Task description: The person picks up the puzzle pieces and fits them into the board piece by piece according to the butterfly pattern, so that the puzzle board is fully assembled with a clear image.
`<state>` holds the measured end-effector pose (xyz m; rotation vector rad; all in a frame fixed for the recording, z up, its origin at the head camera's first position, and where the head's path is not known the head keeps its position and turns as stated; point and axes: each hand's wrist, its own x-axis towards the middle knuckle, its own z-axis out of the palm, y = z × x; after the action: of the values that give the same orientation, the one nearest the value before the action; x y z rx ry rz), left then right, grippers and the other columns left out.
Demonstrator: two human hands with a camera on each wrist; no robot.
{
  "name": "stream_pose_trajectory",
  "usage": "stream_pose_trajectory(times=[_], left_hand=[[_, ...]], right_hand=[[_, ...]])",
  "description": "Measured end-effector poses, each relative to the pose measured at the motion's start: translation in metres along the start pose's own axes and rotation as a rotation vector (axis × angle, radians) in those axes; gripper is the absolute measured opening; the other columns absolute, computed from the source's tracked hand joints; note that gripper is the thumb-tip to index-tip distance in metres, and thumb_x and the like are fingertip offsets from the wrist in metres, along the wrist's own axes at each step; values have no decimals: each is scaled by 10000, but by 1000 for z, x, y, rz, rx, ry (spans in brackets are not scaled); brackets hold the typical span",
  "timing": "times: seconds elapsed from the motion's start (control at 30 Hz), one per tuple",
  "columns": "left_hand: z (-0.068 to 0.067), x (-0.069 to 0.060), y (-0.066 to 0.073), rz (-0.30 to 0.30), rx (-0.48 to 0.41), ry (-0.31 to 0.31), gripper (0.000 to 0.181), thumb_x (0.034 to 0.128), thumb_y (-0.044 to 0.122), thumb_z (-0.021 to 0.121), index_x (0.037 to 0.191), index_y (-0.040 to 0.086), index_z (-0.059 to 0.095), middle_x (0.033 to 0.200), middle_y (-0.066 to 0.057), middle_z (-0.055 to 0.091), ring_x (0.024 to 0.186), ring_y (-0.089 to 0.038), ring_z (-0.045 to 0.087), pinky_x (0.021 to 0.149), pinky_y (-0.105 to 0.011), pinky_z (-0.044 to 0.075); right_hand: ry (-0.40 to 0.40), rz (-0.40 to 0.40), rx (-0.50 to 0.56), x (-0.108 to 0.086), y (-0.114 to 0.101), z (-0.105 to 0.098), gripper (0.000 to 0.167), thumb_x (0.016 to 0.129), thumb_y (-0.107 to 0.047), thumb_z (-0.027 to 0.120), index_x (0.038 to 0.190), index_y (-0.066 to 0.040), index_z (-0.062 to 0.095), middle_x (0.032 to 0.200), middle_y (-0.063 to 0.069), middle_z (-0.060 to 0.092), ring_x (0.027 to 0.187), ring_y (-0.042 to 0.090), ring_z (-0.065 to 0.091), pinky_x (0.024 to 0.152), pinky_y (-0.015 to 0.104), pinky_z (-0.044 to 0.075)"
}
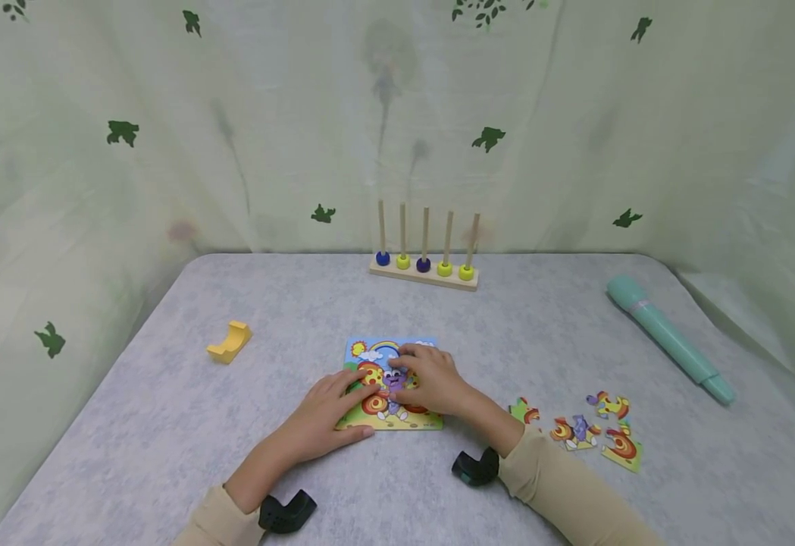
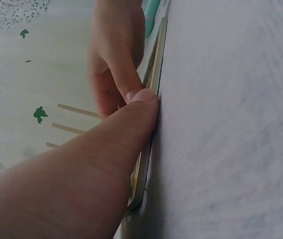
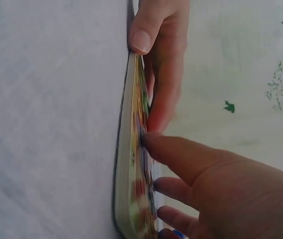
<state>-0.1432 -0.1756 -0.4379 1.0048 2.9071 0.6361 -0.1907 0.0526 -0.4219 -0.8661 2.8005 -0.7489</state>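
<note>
A colourful cartoon jigsaw puzzle board [image 1: 404, 425] lies flat on the table, with a purple character [image 1: 395, 377] at its middle. My left hand [image 1: 323, 417] rests over the board's left side, its fingers extended across the picture. Its thumb touches the near edge, seen in the right wrist view beside the board's rim [image 3: 125, 179]. From the right, my right hand [image 1: 433, 377] reaches over the picture. Its thumb and spread fingertips touch the surface around the purple character, and no lifted piece shows between them. The hands partly cover the picture.
Several loose puzzle pieces [image 1: 577, 431] lie right of the board, beside my right forearm. A teal microphone-shaped object [image 1: 670, 337] lies farther right. At the back stands a wooden peg rack [image 1: 424, 277] with blue and yellow beads. A yellow curved block [image 1: 230, 343] is at left.
</note>
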Motion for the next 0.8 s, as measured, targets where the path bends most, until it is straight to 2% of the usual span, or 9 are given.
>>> stream_pose_trajectory(times=[0.1,0.23,0.33,0.43,0.63,0.8], left_hand=[[0,-1,0,-8,3,0,617,838,556,500,1358,234,421,1414,-75,299,1295,-294,211,1013,-508,175],[-1,-1,-1,-14,7,-3,631,833,586,478,1360,245,416,1414,-60,302,1297,-282,211,1018,-493,172],[-1,0,-1,-24,9,-15,644,827,609,462,1365,260,406,1415,-43,299,1300,-270,207,1023,-482,171],[0,0,-1,-31,8,-27,651,824,619,453,1371,271,394,1421,-30,287,1302,-261,199,1027,-474,166],[-1,1,0,-38,-2,-37,647,826,607,466,1375,276,386,1428,-24,273,1306,-256,187,1031,-467,156],[-3,0,1,-39,-3,-40,637,829,592,479,1373,272,390,1427,-22,270,1300,-259,193,1029,-468,161]], right_hand=[[-33,-17,32,-1,1,-2,555,820,-412,624,1301,-168,494,1362,85,369,1259,291,282,977,529,194],[-42,-17,198,-6,2,-12,591,832,-354,631,1339,-125,432,1374,92,341,1260,276,286,995,509,217],[-3,-14,313,-13,2,-24,614,823,-311,654,1348,-110,407,1377,74,328,1262,248,289,992,478,269],[67,-24,361,-25,5,-37,616,811,-295,673,1342,-130,409,1377,41,328,1265,221,288,981,468,297],[235,-92,365,-63,22,-69,636,797,-270,687,1349,-164,390,1367,7,344,1245,206,312,963,493,312],[349,-62,279,-101,43,-90,666,775,-244,710,1353,-163,387,1349,25,365,1188,232,359,924,517,336]])
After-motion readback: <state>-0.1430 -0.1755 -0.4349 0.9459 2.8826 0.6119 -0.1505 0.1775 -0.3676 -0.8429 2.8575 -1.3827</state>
